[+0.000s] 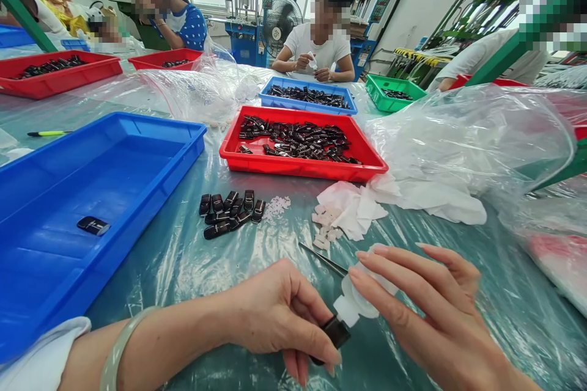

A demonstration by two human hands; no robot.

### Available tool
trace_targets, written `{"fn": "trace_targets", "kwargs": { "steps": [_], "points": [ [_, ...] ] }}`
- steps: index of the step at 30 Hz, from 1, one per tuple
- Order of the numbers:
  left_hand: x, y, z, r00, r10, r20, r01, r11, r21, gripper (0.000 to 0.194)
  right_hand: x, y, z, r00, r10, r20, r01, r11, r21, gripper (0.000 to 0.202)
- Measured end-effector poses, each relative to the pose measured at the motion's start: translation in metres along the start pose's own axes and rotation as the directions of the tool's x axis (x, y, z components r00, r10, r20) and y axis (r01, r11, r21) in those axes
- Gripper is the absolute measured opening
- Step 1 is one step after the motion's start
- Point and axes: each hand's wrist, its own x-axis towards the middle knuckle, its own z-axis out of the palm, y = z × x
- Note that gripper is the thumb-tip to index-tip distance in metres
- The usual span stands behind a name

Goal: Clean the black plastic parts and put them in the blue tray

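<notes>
My left hand (288, 311) is closed around a small glossy black plastic piece (337, 331), pinched between thumb and fingers. Against its end sits a translucent white plastic piece (362, 296) with a squarish tip. My right hand (426, 311) grips that white piece, its fingers fairly straight along it and partly hiding it. A thin dark pointed tool, like tweezers (323, 258), shows behind the white piece; whether a hand holds it I cannot tell. Beyond my hands, several similar black pieces (233, 211) lie grouped on the plastic-covered table (270, 250).
A blue tray (151, 195) at left holds one black piece (93, 225). Ahead stands a red tray (302, 168) of black pieces. White bits (277, 206) and crumpled tissue (351, 208) lie nearby. Clear plastic bags (463, 134) fill the right. A co-worker (316, 43) sits opposite.
</notes>
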Motion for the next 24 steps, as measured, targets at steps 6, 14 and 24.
{"fn": "trace_targets", "kwargs": {
  "steps": [6,14,24],
  "points": [
    [-0.001,-0.001,0.000,1.000,-0.010,-0.001,0.010,1.000,-0.015,0.008,-0.002,0.001,0.006,0.999,0.019,-0.049,-0.017,0.999,0.039,0.033],
    [0.000,-0.002,0.000,1.000,0.003,-0.029,-0.004,0.999,-0.043,0.014,-0.004,0.005,0.011,0.994,0.051,-0.093,-0.044,0.996,0.083,0.032],
    [0.003,0.000,0.000,0.990,0.042,-0.133,-0.054,0.995,-0.085,0.025,-0.048,0.039,0.013,0.697,0.718,0.000,-0.700,0.679,0.220,0.030]
  ]
}}
